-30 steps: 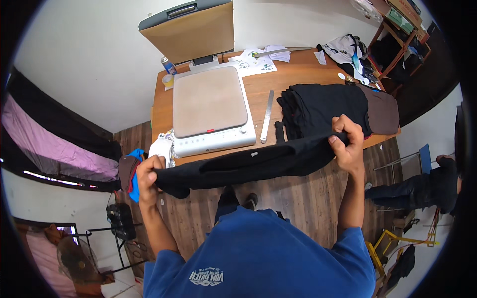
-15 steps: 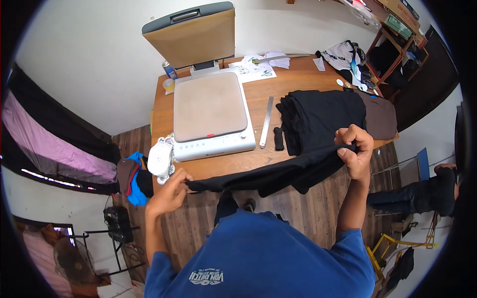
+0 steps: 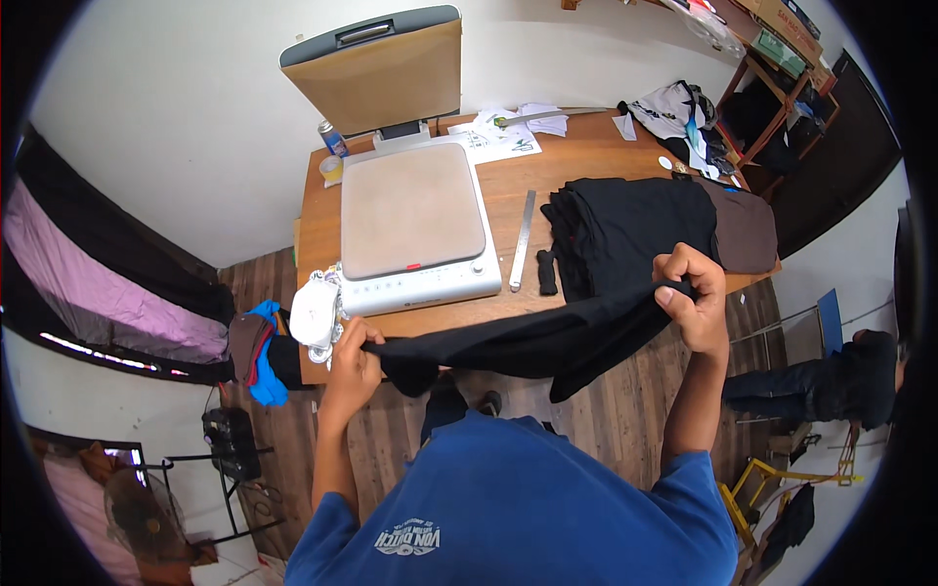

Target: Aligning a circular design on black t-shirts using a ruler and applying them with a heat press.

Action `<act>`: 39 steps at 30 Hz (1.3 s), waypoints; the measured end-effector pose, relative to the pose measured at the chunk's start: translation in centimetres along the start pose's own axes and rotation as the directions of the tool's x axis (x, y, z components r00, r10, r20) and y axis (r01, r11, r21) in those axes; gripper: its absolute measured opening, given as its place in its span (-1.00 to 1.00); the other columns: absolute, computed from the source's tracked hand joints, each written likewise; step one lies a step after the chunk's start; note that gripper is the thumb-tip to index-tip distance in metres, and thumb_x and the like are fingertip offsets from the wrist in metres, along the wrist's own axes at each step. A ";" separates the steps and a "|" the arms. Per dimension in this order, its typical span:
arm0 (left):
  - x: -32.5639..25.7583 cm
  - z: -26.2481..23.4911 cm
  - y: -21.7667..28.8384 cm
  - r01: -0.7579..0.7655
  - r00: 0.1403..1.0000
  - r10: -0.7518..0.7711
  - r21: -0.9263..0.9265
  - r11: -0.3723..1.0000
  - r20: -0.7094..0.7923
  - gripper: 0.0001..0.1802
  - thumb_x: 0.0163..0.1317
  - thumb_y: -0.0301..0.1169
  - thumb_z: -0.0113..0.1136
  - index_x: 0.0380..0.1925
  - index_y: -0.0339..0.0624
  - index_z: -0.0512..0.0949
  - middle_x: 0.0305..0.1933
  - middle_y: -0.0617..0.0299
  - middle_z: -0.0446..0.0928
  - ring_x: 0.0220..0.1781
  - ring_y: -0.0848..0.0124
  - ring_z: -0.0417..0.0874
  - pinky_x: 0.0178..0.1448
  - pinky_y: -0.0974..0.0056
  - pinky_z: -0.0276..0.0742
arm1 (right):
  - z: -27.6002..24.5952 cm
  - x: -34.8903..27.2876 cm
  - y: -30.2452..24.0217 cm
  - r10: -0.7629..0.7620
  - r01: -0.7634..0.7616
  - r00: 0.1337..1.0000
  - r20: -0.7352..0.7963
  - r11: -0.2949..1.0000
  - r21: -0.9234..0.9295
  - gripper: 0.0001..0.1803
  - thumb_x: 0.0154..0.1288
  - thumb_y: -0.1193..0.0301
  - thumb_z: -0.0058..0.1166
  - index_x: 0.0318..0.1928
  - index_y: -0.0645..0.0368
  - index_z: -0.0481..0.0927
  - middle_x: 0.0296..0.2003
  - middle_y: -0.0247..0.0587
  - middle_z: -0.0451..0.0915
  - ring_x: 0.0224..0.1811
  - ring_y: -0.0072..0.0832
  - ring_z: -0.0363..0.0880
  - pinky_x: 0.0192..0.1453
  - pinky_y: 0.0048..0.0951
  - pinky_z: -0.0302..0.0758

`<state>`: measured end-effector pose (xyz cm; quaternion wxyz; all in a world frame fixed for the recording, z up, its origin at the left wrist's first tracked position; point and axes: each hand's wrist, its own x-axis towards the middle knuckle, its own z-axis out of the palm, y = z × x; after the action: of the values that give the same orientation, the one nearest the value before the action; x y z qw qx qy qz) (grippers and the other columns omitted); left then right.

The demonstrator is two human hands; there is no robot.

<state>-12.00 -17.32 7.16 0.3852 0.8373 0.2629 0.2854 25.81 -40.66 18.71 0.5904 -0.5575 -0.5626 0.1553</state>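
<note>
A black garment (image 3: 508, 337) is stretched sideways between my two hands, in front of the table's near edge, its folds hanging down. My left hand (image 3: 354, 366) is closed on one end of it, close to a white roundish object (image 3: 315, 311) at the table's left corner. The other end is pinched between the thumb and fingers of my right hand (image 3: 696, 295), in front of a stack of folded black garments (image 3: 635, 225). A heat press (image 3: 415, 210) stands raised open, its beige lower plate bare. Between press and stack lie a metal ruler (image 3: 525, 239) and a small black bundle (image 3: 547, 272).
A brown folded garment (image 3: 748, 230) lies right of the stack. Papers (image 3: 503, 137), a spray can (image 3: 333, 138) and a tape roll (image 3: 331, 170) sit toward the table's back. A rack of clothes (image 3: 107, 264) stands left; another person (image 3: 831, 381) is at the far right.
My left hand has moved right and slightly up, bringing the garment's ends closer together. The cloth sags differently, with a new fold beside my left hand. My right hand has shifted slightly left.
</note>
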 end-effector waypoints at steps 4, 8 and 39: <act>-1.6 -0.2 1.7 -0.124 0.983 0.118 -0.040 0.991 -0.140 -0.90 0.20 -0.69 -0.03 -0.35 -0.26 0.37 -0.29 0.19 0.31 -0.25 0.39 0.33 -0.13 0.34 0.24 | -0.3 -0.5 0.3 0.116 -0.117 0.993 -0.010 0.992 -0.038 -0.68 0.24 0.47 0.19 -0.40 0.13 0.23 -0.47 -0.42 0.16 -0.41 -0.60 0.11 -0.32 -0.47 0.11; -2.9 -2.8 4.3 -0.168 0.978 0.166 -0.003 0.986 -0.122 -0.78 0.24 -0.36 0.17 -0.40 -0.27 0.39 -0.38 0.17 0.32 -0.33 0.36 0.33 -0.23 0.28 0.21 | -0.7 -1.5 0.2 0.102 -0.103 0.994 -0.036 0.994 -0.043 -0.65 0.26 0.38 0.22 -0.39 0.10 0.24 -0.44 -0.44 0.16 -0.37 -0.61 0.14 -0.28 -0.48 0.12; 31.7 -13.5 -18.6 0.189 0.914 -0.054 0.305 0.933 -0.402 -0.86 0.36 -0.48 0.16 -0.34 -0.35 0.49 -0.36 0.05 0.46 -0.29 0.18 0.51 -0.11 0.22 0.44 | 13.6 29.8 27.2 0.035 -0.054 0.998 -0.057 0.923 -0.381 -0.81 0.53 0.45 0.16 -0.15 0.24 0.40 -0.26 -0.32 0.34 -0.15 -0.56 0.32 0.02 -0.54 0.33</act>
<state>-3.11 20.83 8.46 0.1939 0.7995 0.4310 0.3708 35.98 -0.93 7.16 0.4802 -0.6783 -0.5546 0.0424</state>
